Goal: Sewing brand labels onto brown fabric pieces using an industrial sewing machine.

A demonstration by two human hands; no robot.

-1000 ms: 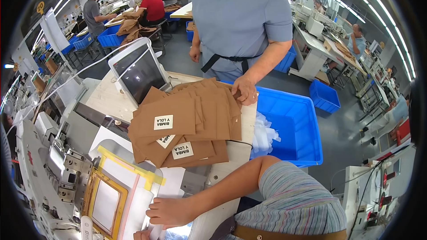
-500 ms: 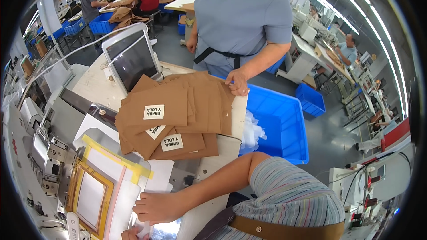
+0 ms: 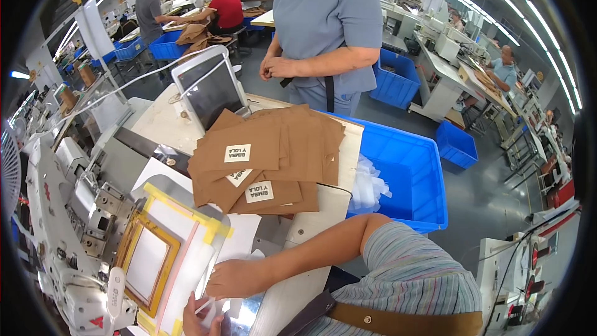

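My right hand (image 3: 239, 279) is closed, knuckles up, at the near side of the sewing machine's bed. Just below it my left hand (image 3: 202, 318) shows curled fingers at the lower edge, pinching a thin translucent white sheet (image 3: 213, 307). The same sheet runs up under my right fingers, whose tips are hidden. Left of the hands lies a yellow-edged clamp frame (image 3: 151, 264) around a white panel, beside a clear template (image 3: 186, 230) bordered with yellow tape. Beyond it, brown flat pieces (image 3: 311, 143) with white labels are piled on the table.
A monitor (image 3: 208, 87) stands behind the pile. The white machine head (image 3: 62, 211) rises at the left. To the right is a blue crate (image 3: 404, 168) with white scraps (image 3: 370, 186) inside. A co-worker in a grey-blue shirt (image 3: 329, 18) stands across the table, hands together.
The co-worker's hand has left the brown pile and both their hands now meet at the waist. My left hand shows more, close under my right. The whole view has shifted, revealing more machine.
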